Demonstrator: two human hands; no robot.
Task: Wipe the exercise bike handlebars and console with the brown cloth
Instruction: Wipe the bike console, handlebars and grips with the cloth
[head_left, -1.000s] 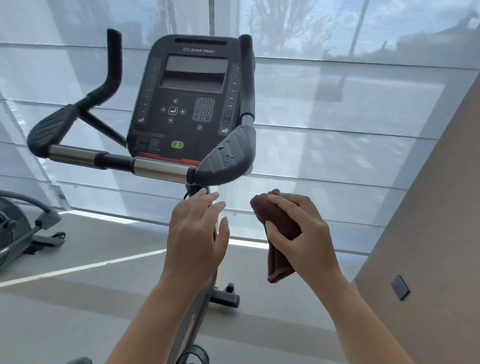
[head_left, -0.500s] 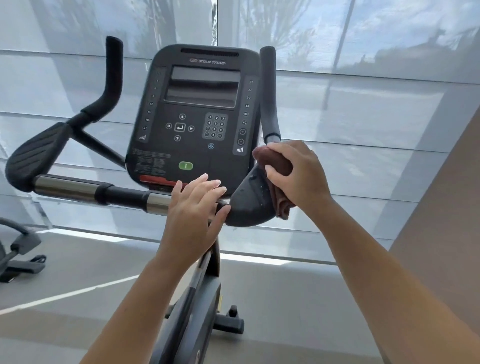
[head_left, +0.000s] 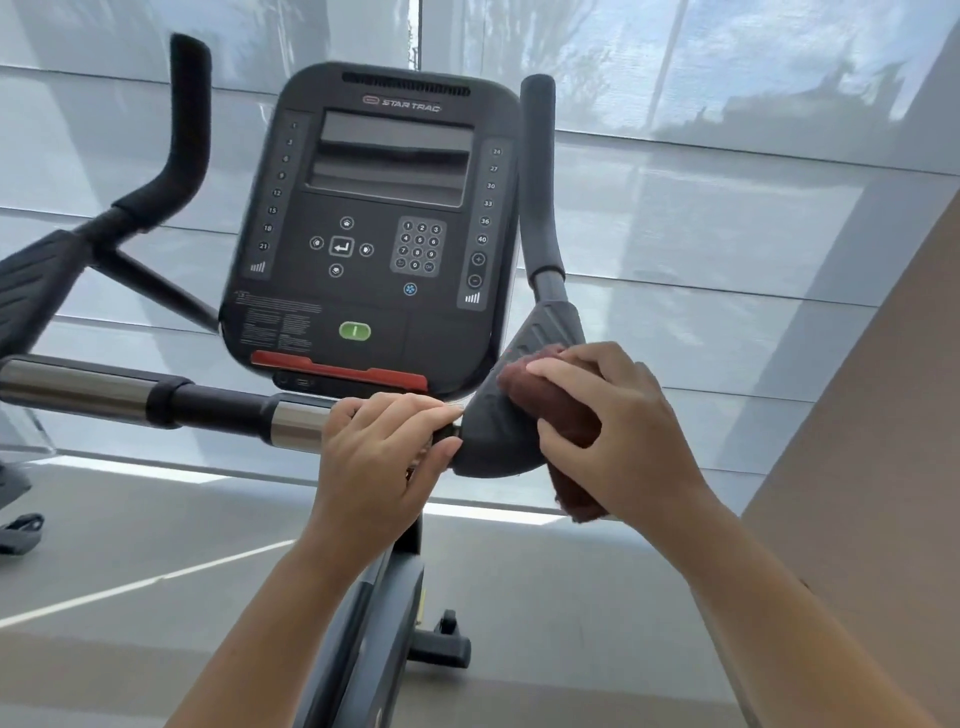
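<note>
Now wiping arm pad (head_left: 488, 441): my right hand (head_left: 623, 436) clamps brown cloth (head_left: 550, 400) against it, left hand (head_left: 384, 457) curls round handlebars (head_left: 218, 405) just beside. Next I'd sweep up upright grip (head_left: 537, 171) above right hand, then console (head_left: 384, 228) (steady pressure).

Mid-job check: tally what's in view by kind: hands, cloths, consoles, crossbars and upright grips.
Hands: 2, left hand, right hand
Brown cloth: 1
Console: 1
Crossbar: 1
Upright grips: 2, left grip, right grip
Total: 7
</note>
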